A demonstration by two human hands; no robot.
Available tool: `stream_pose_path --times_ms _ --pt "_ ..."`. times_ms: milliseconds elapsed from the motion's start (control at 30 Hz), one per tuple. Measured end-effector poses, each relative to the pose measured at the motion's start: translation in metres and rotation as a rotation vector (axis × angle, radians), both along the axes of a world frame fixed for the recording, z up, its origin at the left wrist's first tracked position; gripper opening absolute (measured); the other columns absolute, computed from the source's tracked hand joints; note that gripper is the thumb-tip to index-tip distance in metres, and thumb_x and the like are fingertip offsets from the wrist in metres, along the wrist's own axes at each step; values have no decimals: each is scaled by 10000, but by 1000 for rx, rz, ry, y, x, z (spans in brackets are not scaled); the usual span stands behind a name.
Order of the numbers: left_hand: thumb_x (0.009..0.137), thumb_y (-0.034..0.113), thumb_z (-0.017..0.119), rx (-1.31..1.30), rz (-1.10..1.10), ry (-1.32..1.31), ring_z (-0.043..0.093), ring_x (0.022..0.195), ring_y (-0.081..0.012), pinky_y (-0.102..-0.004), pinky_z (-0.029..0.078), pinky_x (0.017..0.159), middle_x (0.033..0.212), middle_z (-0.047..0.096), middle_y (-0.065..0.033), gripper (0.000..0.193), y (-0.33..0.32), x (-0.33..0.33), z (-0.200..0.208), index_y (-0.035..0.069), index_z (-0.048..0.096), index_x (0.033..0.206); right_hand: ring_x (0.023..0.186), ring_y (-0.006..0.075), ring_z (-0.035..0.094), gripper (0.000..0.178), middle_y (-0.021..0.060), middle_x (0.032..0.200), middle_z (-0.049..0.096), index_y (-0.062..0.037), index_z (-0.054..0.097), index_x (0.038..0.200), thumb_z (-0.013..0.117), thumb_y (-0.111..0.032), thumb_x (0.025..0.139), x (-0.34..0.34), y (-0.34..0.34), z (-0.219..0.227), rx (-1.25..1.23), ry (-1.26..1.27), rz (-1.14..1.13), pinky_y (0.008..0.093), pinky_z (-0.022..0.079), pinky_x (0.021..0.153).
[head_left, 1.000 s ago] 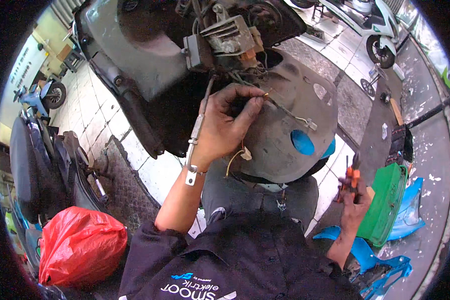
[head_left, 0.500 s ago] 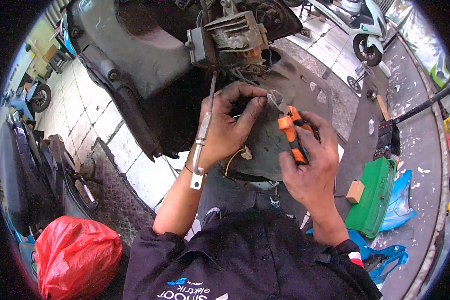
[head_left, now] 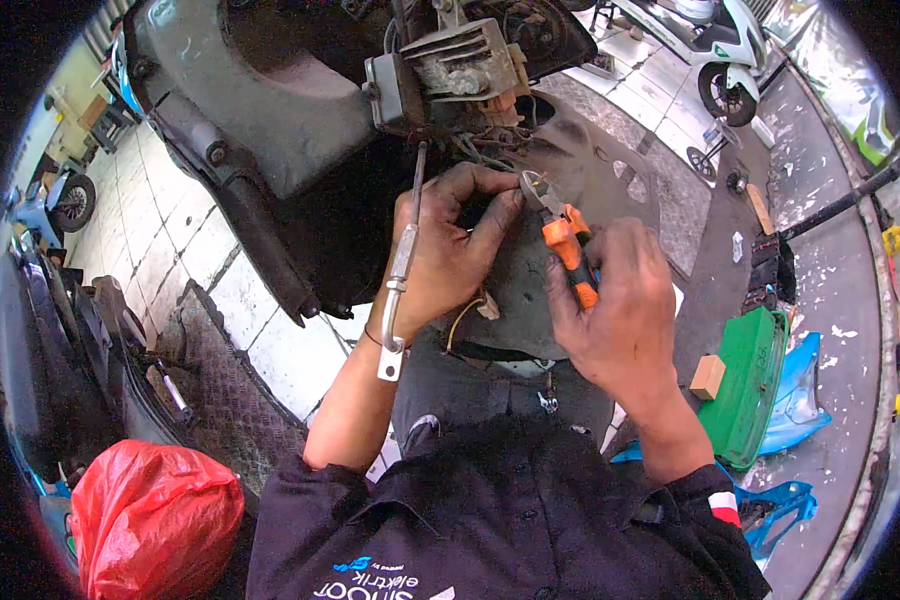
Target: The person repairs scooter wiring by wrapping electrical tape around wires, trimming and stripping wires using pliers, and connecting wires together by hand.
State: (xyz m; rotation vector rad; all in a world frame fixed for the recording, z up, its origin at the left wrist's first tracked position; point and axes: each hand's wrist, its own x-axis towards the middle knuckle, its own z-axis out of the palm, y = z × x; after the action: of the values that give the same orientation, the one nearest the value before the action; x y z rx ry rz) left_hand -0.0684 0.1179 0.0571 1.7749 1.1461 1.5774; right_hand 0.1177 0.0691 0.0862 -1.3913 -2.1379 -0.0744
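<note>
My right hand [head_left: 620,305] is wrapped around cutting pliers [head_left: 567,250] with orange and black handles. Their metal jaws point up and left, right by the fingertips of my left hand [head_left: 448,235]. Thumb and forefinger of that left hand pinch together at the jaws; whatever is between them is too small to make out. A thin metal rod with a flat, holed end [head_left: 400,275] crosses in front of my left hand and wrist. Beyond the fingers, dusty wires [head_left: 485,150] hang below a finned metal part [head_left: 462,68]. A pale connector [head_left: 487,307] on a yellow wire hangs beneath my left hand.
A dark, dusty scooter body panel [head_left: 260,130] fills the upper left. At the left edge stands another scooter [head_left: 45,350], above a red plastic bag [head_left: 155,515]. On the right lie a green case [head_left: 740,390], a small cardboard box [head_left: 708,377] and blue panels [head_left: 795,395].
Both hands and the pliers have shifted slightly left in view. My right hand has turned, with its fingers higher on the handles, and the jaws sit closer to my left fingertips.
</note>
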Motion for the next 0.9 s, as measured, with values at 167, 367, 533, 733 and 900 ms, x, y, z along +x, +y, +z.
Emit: stream_pose_path --times_ms 167,367,533,733,900 --pt "870 79 705 128 67 141 721 851 -310 -363 545 751 902 724 -168 115 -1 1 1 -7 696 947 956 497 592 475 280 1027 590 24 482 1201 638 -71 762 4 3 11 -221 166 148 513 477 829" --pt "864 51 704 220 76 230 716 847 -318 -366 547 745 911 714 -160 93 -1 3 3 6 677 940 841 222 619 589 148 1078 617 3 465 1331 586 -61 758 19 15 23 -701 473 198 345 510 753" --pt "842 5 716 287 21 282 709 839 -302 -356 555 753 913 710 -142 115 1 4 -5 12 673 949 776 125 564 662 101 1084 607 6 448 1391 588 -61 747 31 -10 2 -902 972 222 271 487 660" --pt "847 -19 699 275 60 248 718 884 -250 -332 558 784 931 716 -136 108 2 -18 -6 14 702 949 558 125 544 326 49 866 624 -83 573 1106 597 -145 787 134 -26 39 -336 1361 -489 309 541 549" --pt "874 34 706 219 29 206 698 831 -220 -309 533 771 908 716 -121 73 6 0 -4 19 706 945 692 128 585 467 68 972 613 -48 537 1211 576 -112 750 139 -70 -7 -318 1351 -274 249 521 589"
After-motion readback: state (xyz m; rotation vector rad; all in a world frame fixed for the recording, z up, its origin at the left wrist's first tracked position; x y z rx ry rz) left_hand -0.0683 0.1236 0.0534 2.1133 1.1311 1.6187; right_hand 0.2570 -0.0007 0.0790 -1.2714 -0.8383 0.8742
